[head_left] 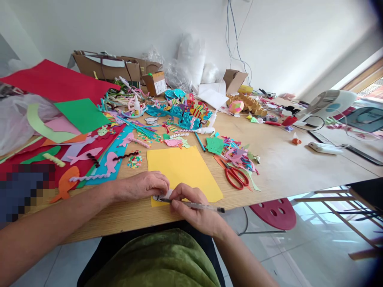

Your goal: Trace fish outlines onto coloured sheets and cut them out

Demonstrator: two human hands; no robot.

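A pen [206, 207] is pinched in my right hand [196, 209], its tip on a small white paper piece [166, 195] with black marks. My left hand [148, 185] has its fingers curled and pressed at the left of that piece, partly hiding it. Both hands rest over the near edge of a yellow sheet [185, 165], where the white piece lies. Red-handled scissors [236, 175] lie to the right of the sheet. On its left are a pink fish cutout [111, 161] and small confetti-like paper bits [135, 160].
Orange and pink fish cutouts and coloured sheets cover the left side, with a green sheet [83, 115] among them. Behind the yellow sheet lie a glue bottle [206, 130], a teal pen [200, 142] and paper scraps [239, 153]. Cardboard boxes [107, 67] line the wall. A red stool [273, 213] stands below.
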